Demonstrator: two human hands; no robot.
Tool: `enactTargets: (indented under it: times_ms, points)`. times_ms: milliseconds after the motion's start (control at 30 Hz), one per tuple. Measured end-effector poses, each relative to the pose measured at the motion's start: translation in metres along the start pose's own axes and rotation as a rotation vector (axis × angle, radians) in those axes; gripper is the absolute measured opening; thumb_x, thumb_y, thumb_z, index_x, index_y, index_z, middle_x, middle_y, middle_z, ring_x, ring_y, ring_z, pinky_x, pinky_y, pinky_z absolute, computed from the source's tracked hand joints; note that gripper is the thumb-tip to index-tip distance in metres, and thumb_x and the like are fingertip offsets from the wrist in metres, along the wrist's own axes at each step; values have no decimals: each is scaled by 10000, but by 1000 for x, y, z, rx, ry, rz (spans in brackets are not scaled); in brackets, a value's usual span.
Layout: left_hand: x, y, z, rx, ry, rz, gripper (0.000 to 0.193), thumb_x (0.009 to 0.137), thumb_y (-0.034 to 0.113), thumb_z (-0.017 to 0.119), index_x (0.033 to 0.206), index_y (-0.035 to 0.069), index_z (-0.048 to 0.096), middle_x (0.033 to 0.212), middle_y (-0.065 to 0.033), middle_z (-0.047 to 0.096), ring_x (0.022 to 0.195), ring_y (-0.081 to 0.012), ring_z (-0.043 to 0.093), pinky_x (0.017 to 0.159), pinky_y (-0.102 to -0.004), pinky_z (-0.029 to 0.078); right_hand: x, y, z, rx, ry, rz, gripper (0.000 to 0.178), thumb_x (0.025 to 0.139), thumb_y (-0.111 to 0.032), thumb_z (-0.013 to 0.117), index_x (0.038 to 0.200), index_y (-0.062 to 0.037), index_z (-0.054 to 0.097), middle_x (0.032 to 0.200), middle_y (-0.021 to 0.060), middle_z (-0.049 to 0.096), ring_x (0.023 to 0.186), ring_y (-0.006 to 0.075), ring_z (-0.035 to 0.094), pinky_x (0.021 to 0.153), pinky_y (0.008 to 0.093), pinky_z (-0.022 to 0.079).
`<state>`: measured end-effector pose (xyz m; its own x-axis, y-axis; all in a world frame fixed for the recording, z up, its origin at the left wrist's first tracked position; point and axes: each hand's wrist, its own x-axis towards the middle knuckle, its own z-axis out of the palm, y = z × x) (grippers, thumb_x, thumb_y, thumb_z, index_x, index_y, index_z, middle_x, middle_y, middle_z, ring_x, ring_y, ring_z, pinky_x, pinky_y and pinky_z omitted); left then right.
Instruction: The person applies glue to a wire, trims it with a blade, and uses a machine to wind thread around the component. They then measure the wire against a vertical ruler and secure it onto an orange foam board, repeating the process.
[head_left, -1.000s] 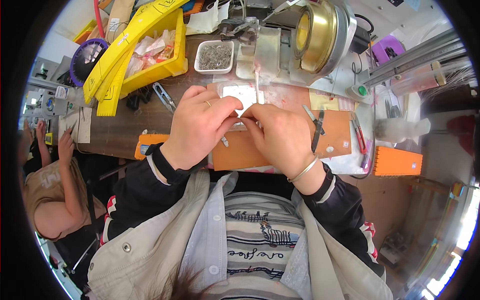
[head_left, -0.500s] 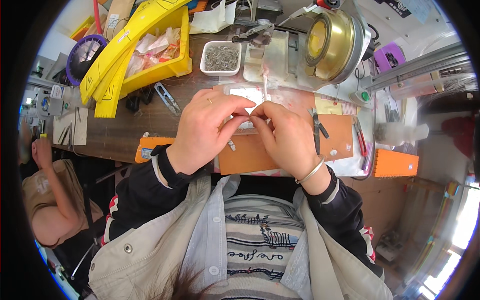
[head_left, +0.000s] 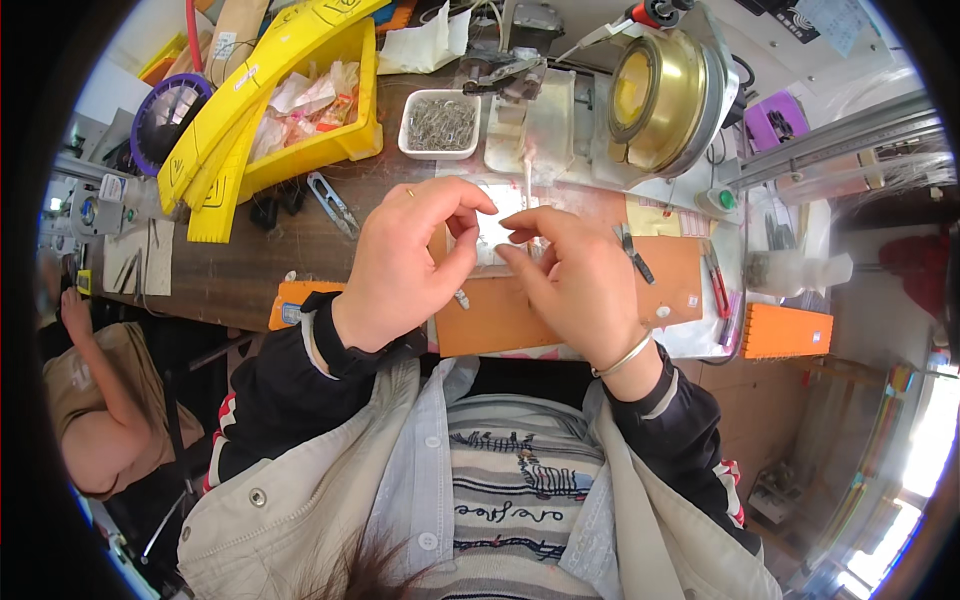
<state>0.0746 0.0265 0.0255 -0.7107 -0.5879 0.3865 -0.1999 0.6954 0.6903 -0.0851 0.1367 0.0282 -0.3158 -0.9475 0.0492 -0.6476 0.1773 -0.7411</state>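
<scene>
My left hand (head_left: 412, 248) hovers over the work mat, its fingers curved and its thumb and index tip apart. Facing it, my right hand (head_left: 585, 275) is bent the same way, with a gap between thumb and index finger. Nothing shows in either hand, though a very small piece could be hidden. Between and behind the fingertips lies a bright white plate (head_left: 495, 222). Beneath my hands is an orange-brown mat (head_left: 490, 320). A small pale metal piece (head_left: 462, 299) rests at its left edge, near my left wrist.
A white dish (head_left: 440, 124) of small metal pieces stands behind my hands. Left of it are a yellow bin (head_left: 370, 130) and blue-handled snips (head_left: 333, 204). A brass-coloured spool (head_left: 640, 95) is at the back right. Dark tweezers (head_left: 637, 258) and red pliers (head_left: 716, 280) lie right. Another person (head_left: 110, 400) sits left.
My fingertips, which met over the white plate, have come apart. The thumb and index finger of each hand have spread.
</scene>
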Motion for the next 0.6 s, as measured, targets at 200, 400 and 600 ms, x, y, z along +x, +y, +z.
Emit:
enactTargets:
  times_ms: [200, 400, 600]
  points:
    - [2, 1, 4, -143, -12, -55, 220, 781, -80, 635, 983, 7, 639, 858, -69, 645, 812, -156, 641, 758, -274, 492, 3, 4, 7, -20, 2, -137, 168, 844, -144, 676, 1006, -100, 690, 870, 72, 705, 744, 274, 680, 634, 362, 528]
    - [1, -2, -1, -242, 19, -108, 176, 842, -76, 643, 1004, -14, 615, 913, -52, 637, 826, -128, 632, 781, -264, 494, -5, 12, 1, -153, 50, -101, 201, 832, -113, 655, 1030, -110, 690, 916, 83, 701, 845, 284, 680, 704, 376, 536]
    - [-9, -5, -10, -501, 48, -297, 152, 901, -99, 606, 1037, -34, 581, 987, -65, 596, 863, -139, 640, 811, -259, 506, -16, 1, -39, -69, 432, -414, 291, 805, -12, 680, 1091, -71, 685, 1003, 90, 676, 923, 247, 647, 822, 356, 533]
